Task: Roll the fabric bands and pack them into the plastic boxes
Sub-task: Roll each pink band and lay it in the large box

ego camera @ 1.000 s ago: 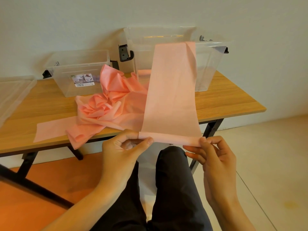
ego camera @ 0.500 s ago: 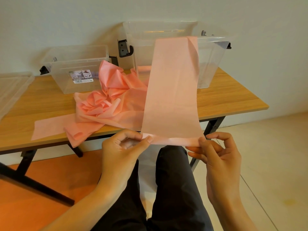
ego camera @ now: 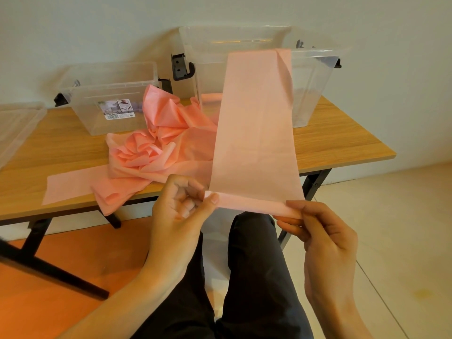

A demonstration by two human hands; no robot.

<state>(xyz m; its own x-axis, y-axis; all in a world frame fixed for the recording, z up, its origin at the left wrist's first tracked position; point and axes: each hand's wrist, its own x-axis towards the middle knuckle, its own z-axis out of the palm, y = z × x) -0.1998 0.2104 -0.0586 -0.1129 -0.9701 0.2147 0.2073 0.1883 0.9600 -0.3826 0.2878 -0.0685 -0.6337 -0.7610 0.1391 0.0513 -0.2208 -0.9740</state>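
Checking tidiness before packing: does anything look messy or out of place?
Yes. A crumpled heap of pink fabric sprawls across the table, one fold hanging over its near edge, not flat for rolling.

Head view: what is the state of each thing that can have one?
Held band: unrolled, taut, near end folded over.
Left hand: pinches band's left corner.
Right hand: pinches band's right corner.
Pile of bands: crumpled, unrolled.
Flat band: spread flat, unrolled.
Small box: open.
Large box: open.
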